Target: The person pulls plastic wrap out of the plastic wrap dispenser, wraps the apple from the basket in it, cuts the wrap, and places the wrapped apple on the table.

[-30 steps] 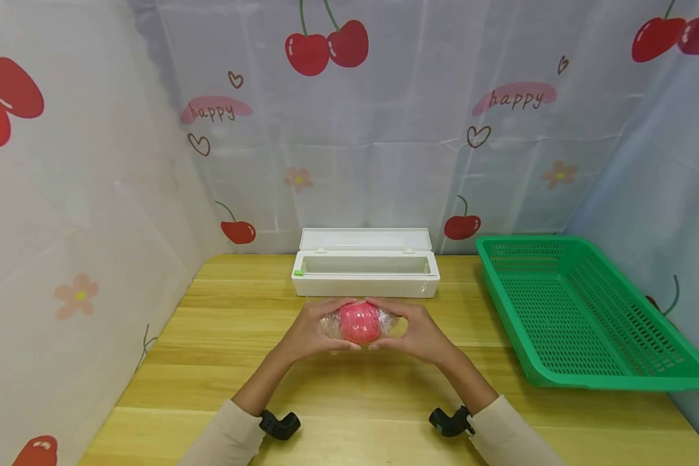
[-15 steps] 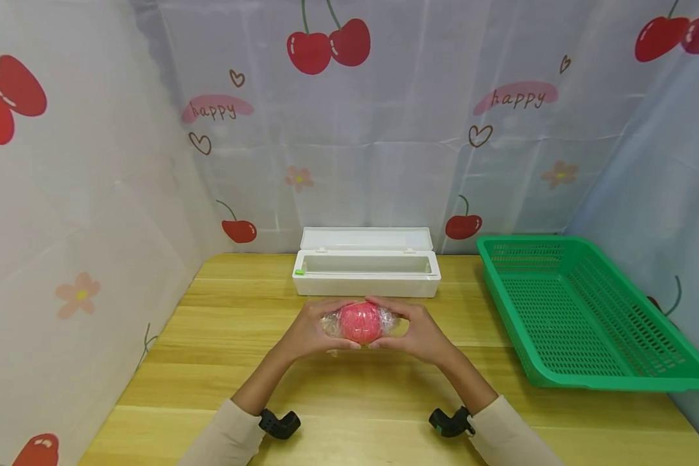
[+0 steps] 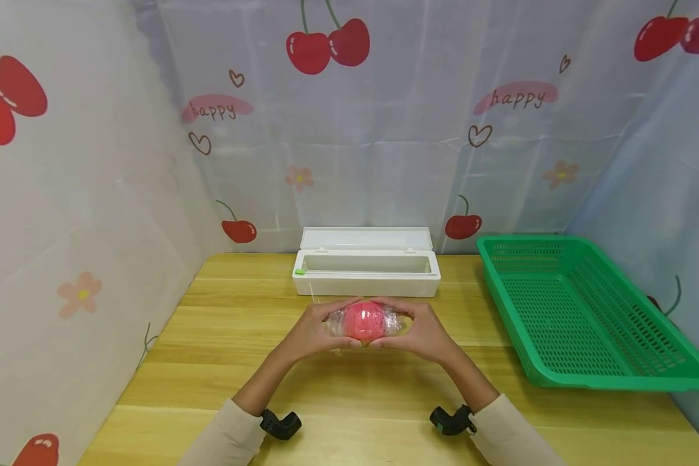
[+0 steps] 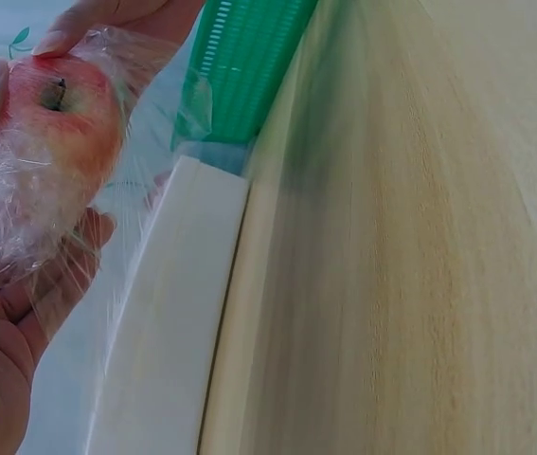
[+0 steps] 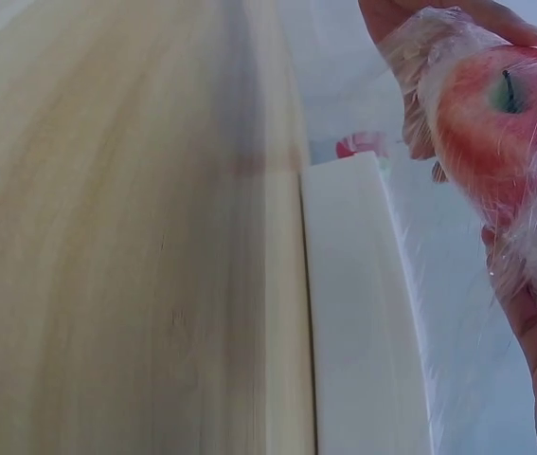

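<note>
A red apple (image 3: 364,321) in clear plastic wrap (image 3: 393,320) is held in the middle of the head view, in front of the white box. My left hand (image 3: 310,331) grips its left side, thumb below and fingers above. On the opposite side, my right hand (image 3: 422,331) grips it the same way, and the fingertips of both hands nearly meet. Crumpled film bunches at both ends of the apple. In the left wrist view the apple's stem (image 4: 55,94) shows, with loose film stretching off toward the box.
Behind the hands, a long white box (image 3: 366,286) stands with its lid (image 3: 366,239) raised and a small green piece (image 3: 299,272) on its left front rim. A green basket (image 3: 623,380) sits at the right on the wooden table (image 3: 239,323). Printed curtains enclose the sides.
Both hands still hold the wrapped apple and have shifted very slightly to the right. The apple looks a little turned, and a thin edge of film shows left of it.
</note>
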`<state>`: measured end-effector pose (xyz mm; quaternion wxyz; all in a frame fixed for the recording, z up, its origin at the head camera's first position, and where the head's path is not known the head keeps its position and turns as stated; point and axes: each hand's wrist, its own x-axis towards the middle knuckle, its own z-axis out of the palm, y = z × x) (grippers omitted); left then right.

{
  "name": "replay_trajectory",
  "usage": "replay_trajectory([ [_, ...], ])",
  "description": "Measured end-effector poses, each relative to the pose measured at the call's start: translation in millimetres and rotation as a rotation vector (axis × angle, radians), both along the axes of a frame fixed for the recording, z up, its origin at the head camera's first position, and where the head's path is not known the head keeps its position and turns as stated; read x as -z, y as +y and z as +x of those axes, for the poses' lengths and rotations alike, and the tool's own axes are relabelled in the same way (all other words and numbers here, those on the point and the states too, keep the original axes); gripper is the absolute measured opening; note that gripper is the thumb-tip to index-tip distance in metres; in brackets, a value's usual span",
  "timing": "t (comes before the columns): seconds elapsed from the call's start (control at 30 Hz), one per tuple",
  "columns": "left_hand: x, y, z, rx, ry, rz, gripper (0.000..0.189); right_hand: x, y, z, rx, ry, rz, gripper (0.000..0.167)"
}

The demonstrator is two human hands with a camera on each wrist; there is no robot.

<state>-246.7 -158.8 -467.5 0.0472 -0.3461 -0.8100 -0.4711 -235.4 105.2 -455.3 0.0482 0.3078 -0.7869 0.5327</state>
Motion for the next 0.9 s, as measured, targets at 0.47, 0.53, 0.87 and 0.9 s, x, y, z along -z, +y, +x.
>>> replay_trajectory([
  [0.47, -3.6, -0.9, -4.9, 0.083, 0.172, 0.046, 0.090, 3.9, 1.4, -3.7, 0.036, 0.001, 0.012, 0.059],
  [0.53, -3.7, -0.5, -5.4, 0.096, 0.196, 0.051, 0.091, 5.0, 1.5, -4.1, 0.038, -0.006, 0.006, 0.058],
  [0.87, -3.9, 2.9, -4.3, 0.148, 0.275, 0.057, 0.098, 6.5, 0.1, -4.2, 0.028, -0.074, -0.026, 0.051],
  [0.9, -3.3, 3.5, -4.7, 0.158, 0.281, 0.056, 0.097, 6.4, 0.1, -4.0, 0.023, -0.079, -0.029, 0.050],
])
